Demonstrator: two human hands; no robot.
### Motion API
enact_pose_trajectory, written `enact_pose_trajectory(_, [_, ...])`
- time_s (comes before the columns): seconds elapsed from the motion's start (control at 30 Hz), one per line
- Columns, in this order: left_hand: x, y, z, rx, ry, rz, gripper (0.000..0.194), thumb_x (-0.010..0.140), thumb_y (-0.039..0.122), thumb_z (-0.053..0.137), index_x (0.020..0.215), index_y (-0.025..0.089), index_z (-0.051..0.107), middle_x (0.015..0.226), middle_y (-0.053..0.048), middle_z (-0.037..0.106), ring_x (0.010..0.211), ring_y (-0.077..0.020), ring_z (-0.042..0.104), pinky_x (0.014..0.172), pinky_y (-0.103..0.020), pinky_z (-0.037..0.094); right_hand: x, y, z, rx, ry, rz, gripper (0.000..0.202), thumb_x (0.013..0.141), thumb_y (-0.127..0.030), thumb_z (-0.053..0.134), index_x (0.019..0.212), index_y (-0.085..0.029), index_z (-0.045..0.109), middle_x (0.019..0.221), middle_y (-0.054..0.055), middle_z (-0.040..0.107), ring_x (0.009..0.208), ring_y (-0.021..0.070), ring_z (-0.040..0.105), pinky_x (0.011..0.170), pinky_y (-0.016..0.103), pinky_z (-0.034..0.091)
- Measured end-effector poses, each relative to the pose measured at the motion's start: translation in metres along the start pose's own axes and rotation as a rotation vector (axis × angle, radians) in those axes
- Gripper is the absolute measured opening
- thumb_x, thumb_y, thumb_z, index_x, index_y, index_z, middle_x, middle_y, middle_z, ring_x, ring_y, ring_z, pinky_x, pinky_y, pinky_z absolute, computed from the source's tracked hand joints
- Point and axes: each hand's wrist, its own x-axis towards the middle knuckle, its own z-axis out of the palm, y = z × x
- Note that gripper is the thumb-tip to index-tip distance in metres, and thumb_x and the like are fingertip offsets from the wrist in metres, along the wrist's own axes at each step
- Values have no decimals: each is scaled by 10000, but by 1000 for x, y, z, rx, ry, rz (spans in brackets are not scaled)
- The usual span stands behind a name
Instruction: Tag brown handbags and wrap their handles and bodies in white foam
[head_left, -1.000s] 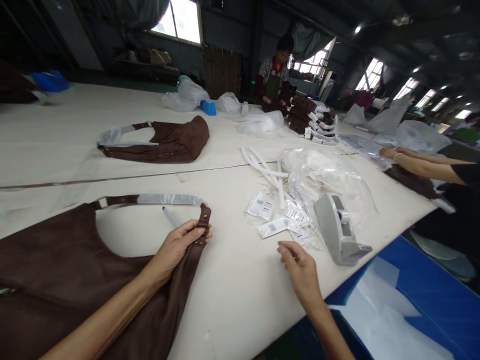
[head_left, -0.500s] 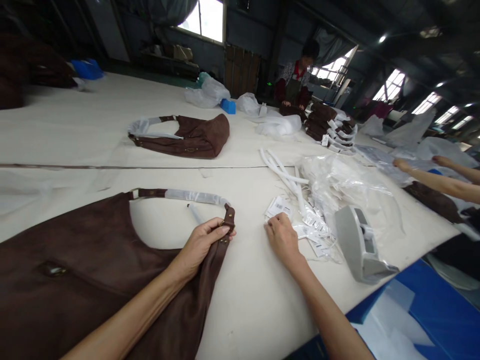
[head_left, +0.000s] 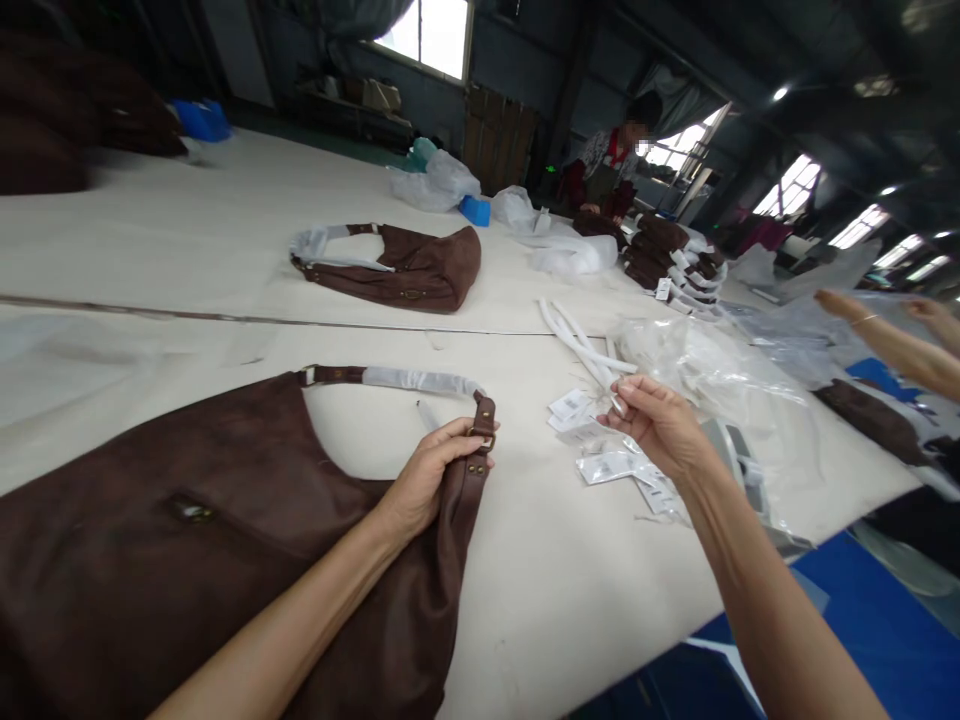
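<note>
A large brown handbag [head_left: 247, 480] lies on the table at the left, its shoulder strap partly wrapped in white film [head_left: 420, 379]. My left hand [head_left: 431, 475] is closed on the strap end, thumb beside a metal buckle [head_left: 484, 437]. To the right, my right hand [head_left: 656, 420] is raised in a pinch over a pile of white barcode tags [head_left: 611, 467]. Between its fingertips is a small pale piece, seemingly part of a white tag [head_left: 589, 433]; the fingers hide most of it.
White foam strips [head_left: 570, 335] and clear plastic bags [head_left: 697, 360] lie beyond my right hand, near a grey dispenser [head_left: 739, 460]. A second brown bag [head_left: 431, 265] lies across the table seam. A co-worker's arms [head_left: 892, 335] handle plastic at right; another person [head_left: 611, 165] stands behind stacked bags [head_left: 660, 250].
My right hand has lifted from the tags and moved right, pinching. My left hand keeps its grip on the strap by the buckle. The view has shifted slightly left.
</note>
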Motion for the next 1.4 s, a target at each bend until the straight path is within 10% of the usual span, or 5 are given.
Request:
enact_pose_trajectory(0.2, [-5, 3, 1, -36, 46, -2, 378, 653, 250, 758, 1014, 141, 732, 850, -35, 685, 670, -153, 668, 590, -197, 496, -12, 57, 52, -159, -52, 170, 360, 672, -468, 774, 671, -179, 561, 477, -68, 505, 336, 41, 338, 339, 193, 299])
enact_pose_trajectory(0.67, [-10, 7, -9, -201, -5, -3, 458, 755, 229, 652, 1211, 188, 656, 847, -30, 697, 613, -128, 645, 588, -214, 502, -7, 77, 119, 187, -111, 306, 367, 627, -442, 780, 788, -149, 625, 432, -94, 452, 339, 1, 183, 365, 172, 105])
enact_pose_trajectory(0.93, [-10, 10, -9, -258, -19, -18, 455, 743, 222, 637, 1192, 147, 654, 889, -73, 719, 630, -148, 640, 594, -232, 476, -11, 80, 115, 283, -235, 244, 321, 718, -425, 769, 819, -167, 609, 687, -3, 664, 361, -14, 189, 361, 176, 91])
enact_pose_trajectory(1.4, [-11, 10, -8, -116, 4, 33, 450, 732, 264, 657, 1150, 97, 664, 734, -76, 697, 649, -197, 674, 626, -264, 506, -11, 73, 97, -168, -301, 119, 349, 746, -506, 729, 791, -168, 653, 500, -78, 438, 400, 29, 242, 391, 205, 137])
